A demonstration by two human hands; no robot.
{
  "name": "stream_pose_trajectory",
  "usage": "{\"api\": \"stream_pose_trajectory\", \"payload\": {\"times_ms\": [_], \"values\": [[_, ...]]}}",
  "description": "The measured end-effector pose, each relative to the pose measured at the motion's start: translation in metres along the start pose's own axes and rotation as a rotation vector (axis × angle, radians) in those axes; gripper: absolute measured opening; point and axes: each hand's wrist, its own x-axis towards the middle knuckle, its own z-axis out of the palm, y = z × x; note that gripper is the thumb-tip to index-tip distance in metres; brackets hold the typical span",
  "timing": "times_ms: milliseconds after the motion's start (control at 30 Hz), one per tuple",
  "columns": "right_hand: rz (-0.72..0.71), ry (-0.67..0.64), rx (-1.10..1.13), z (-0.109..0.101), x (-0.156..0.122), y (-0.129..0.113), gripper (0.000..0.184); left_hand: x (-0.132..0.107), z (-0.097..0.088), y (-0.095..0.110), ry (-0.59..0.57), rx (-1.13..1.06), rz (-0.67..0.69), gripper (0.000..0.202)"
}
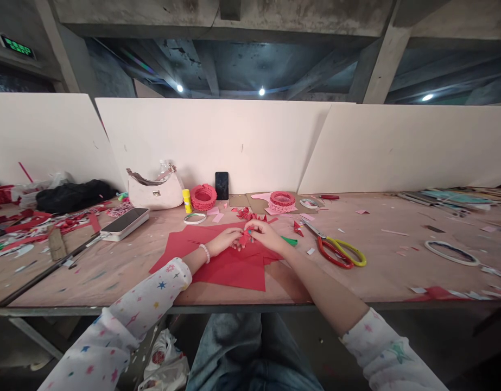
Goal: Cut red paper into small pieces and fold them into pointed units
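Observation:
A small piece of red folded paper is pinched between the fingers of both my hands. My left hand, with a beaded bracelet at its wrist, grips it from the left; my right hand closes on it from the right. Beneath them lie overlapping red paper sheets. Just beyond my fingers is a cluster of small red folded pieces. Scissors with one red and one yellow handle rest to the right. A green item is partly hidden by my right wrist.
Along the back stand a pink handbag, a yellow glue stick, two red-pink woven rings and a black phone. A white device lies left, near scraps and black cloth. A tape roll lies far right.

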Motion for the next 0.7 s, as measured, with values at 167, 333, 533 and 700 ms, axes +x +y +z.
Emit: {"api": "stream_pose_trajectory", "payload": {"times_ms": [167,333,533,700], "values": [[0.005,0.007,0.018,-0.0009,0.0021,0.0054,0.011,0.0015,-0.0009,-0.0035,0.037,-0.107,-0.034,0.017],[-0.003,0.013,-0.003,-0.0012,0.0019,0.0043,0.009,0.0025,-0.0012,-0.0056,0.039,-0.127,-0.033,0.017],[0.012,-0.001,-0.003,-0.0011,0.0008,-0.0003,0.008,0.001,0.0,-0.0036,0.045,-0.083,-0.004,0.017],[0.056,-0.049,0.061,-0.0009,-0.0004,-0.0038,0.009,0.0001,0.001,-0.0008,0.061,-0.038,-0.013,0.018]]}}
